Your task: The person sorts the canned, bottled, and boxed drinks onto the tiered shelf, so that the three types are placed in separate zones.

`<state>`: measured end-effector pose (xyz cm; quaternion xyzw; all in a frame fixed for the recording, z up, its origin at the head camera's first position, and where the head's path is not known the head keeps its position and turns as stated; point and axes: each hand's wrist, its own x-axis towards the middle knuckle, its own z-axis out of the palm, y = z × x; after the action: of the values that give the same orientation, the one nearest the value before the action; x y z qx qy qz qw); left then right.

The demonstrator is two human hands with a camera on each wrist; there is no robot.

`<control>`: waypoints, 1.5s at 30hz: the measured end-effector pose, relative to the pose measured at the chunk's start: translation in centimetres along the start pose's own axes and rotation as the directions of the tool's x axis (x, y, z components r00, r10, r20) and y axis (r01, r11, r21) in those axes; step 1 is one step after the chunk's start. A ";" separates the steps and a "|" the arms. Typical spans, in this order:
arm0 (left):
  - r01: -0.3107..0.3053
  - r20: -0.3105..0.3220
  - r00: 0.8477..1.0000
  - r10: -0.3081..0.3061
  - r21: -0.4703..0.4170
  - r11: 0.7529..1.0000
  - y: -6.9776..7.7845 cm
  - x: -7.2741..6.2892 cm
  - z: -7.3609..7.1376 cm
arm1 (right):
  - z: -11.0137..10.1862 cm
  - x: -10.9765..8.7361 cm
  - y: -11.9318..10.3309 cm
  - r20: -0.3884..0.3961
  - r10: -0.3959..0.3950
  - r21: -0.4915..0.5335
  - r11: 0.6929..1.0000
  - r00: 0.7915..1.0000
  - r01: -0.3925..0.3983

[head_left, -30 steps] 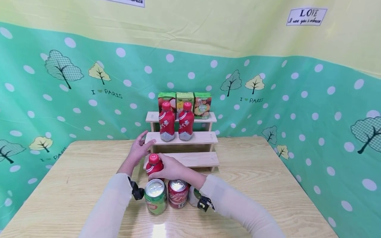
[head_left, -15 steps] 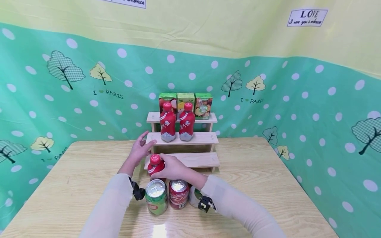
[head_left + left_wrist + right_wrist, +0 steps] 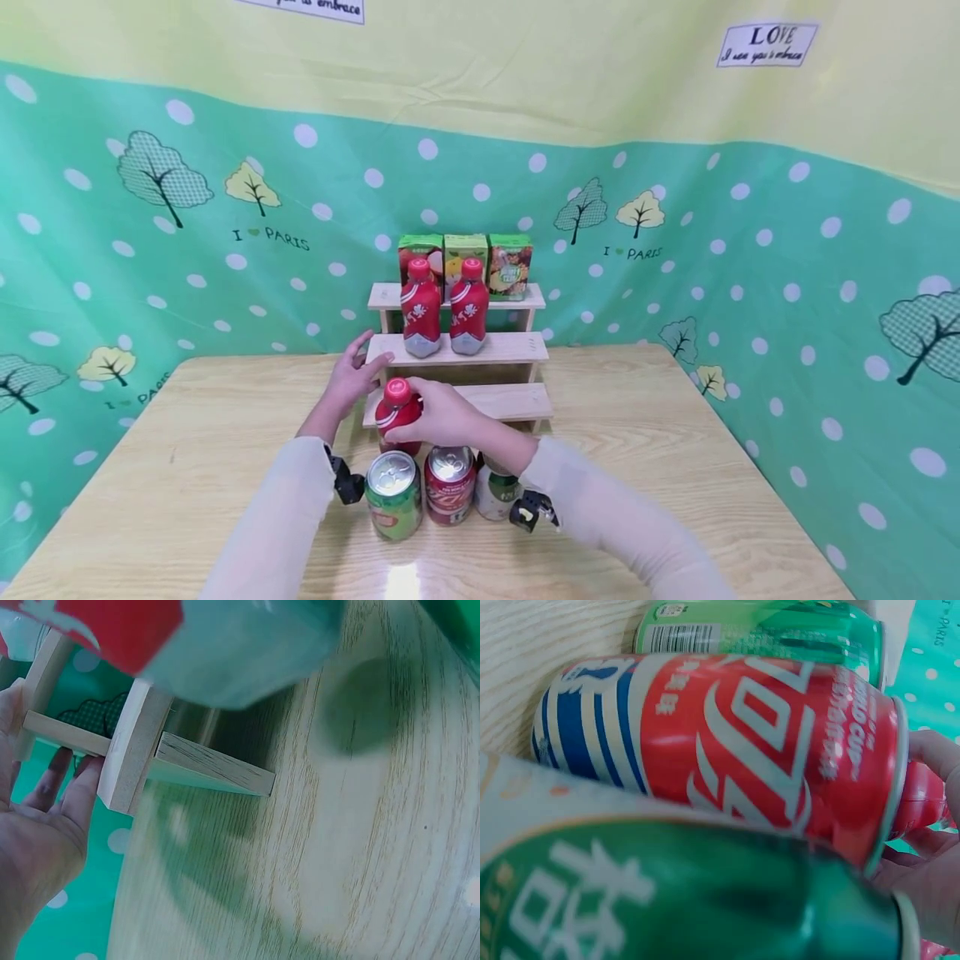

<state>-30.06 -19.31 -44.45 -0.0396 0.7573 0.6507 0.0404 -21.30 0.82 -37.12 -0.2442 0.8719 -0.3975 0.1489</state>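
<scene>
My right hand (image 3: 453, 414) grips a red-capped drink bottle (image 3: 392, 412) round its upper body, in front of the lowest tier's left end. In the left wrist view the bottle's pale base (image 3: 247, 656) hangs over the tabletop, clear of it. My left hand (image 3: 349, 377) holds the left end of a three-tier wooden shelf (image 3: 517, 346), thumb at the middle board, with fingers (image 3: 79, 795) behind the side rail. Two matching red bottles (image 3: 422, 321) stand on the middle tier. In the right wrist view a red can (image 3: 727, 742) covers most of the held bottle.
Between my forearms, a green can (image 3: 395, 510), the red can and a white-and-green can (image 3: 495, 493) stand in a row before the shelf. Three juice boxes (image 3: 510, 271) line the top tier. A patterned cloth (image 3: 300, 250) hangs behind the table (image 3: 637, 467).
My right hand has raised the red bottle slightly and shifted it right, towards the lowest tier. More of the white-and-green can shows. The left hand stays at the shelf.
</scene>
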 end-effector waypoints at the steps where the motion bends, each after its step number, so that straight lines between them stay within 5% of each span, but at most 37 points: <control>1: -0.001 0.001 1.000 0.001 0.000 1.000 0.0 0.0 0.0 | -0.2 -0.1 0.0 -0.004 0.000 -0.002 1.000 1.000 0.000; 22: -0.017 0.008 1.000 0.017 -0.036 0.999 0.1 -0.4 0.2 | -4.8 -2.3 0.5 -0.142 0.051 0.069 0.997 0.989 -0.041; 45: -0.032 0.014 0.999 0.033 -0.053 0.998 -0.1 0.0 0.2 | -9.2 -3.6 2.6 -0.274 0.164 0.087 0.986 0.948 -0.145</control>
<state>-30.02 -19.14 -44.55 -0.0237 0.7400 0.6713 0.0344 -23.30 10.00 -32.99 -0.1114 0.8870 -0.4437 0.0628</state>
